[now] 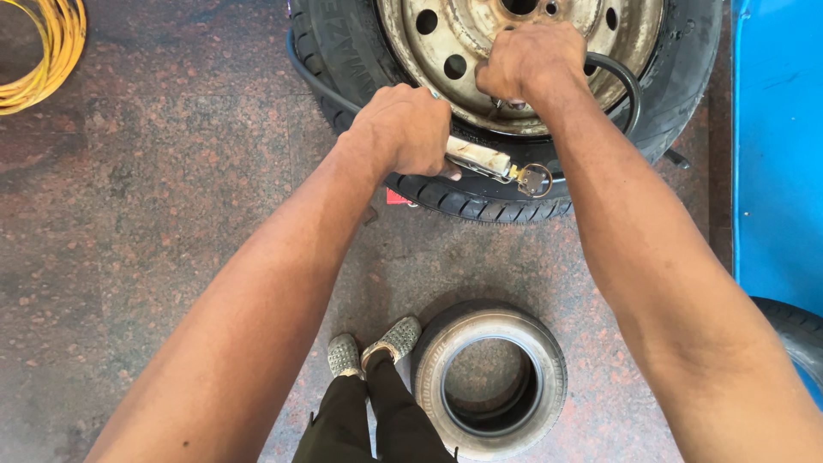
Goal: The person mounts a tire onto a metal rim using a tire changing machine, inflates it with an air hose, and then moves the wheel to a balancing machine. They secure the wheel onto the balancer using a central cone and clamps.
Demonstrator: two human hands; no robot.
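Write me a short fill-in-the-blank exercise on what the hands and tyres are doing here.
1. The left hand grips a metal ____.
2. The right hand rests on the steel ____ of the mounted tyre.
3. A bare tyre lies flat on the ____.
4. The coiled hose is ____.

Missing: tool; rim; floor; yellow

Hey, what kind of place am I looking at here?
Probably a tyre repair shop: a mounted tyre on a steel rim, a loose tyre on the stone floor, and an air inflator tool in hand.
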